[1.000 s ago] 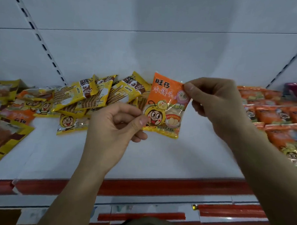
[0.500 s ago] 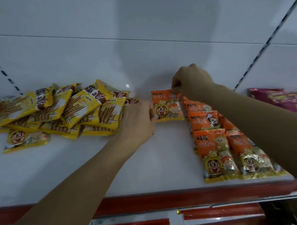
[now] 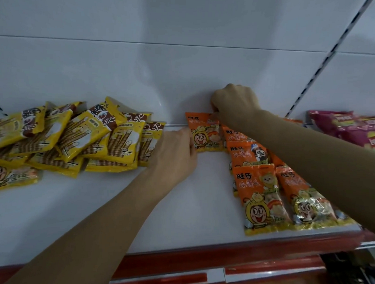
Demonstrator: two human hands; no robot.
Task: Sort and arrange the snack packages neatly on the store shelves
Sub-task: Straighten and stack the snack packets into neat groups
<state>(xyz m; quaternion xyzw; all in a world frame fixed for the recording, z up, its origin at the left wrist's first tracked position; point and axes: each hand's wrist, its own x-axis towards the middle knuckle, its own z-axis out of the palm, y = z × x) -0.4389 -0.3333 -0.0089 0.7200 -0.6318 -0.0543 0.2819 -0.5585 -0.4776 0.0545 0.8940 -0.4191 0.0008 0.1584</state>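
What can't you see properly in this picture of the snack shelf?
- Head view: the right hand shows only its back, so its fingertips on the orange packet are hidden.
- The left hand covers that packet's left edge; its grip is unclear.
- The right forearm hides part of the orange rows.
- The pink packets are cut off by the right edge.
- The yellow packets overlap, hiding the lower ones.

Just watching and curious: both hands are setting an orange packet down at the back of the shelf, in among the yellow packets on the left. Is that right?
Not quite. The head view shows the orange packet going at the back beside the other orange packets on the right, apart from the yellow packets on the left. The left hand touches its near left edge, and the right hand holds its top corner.
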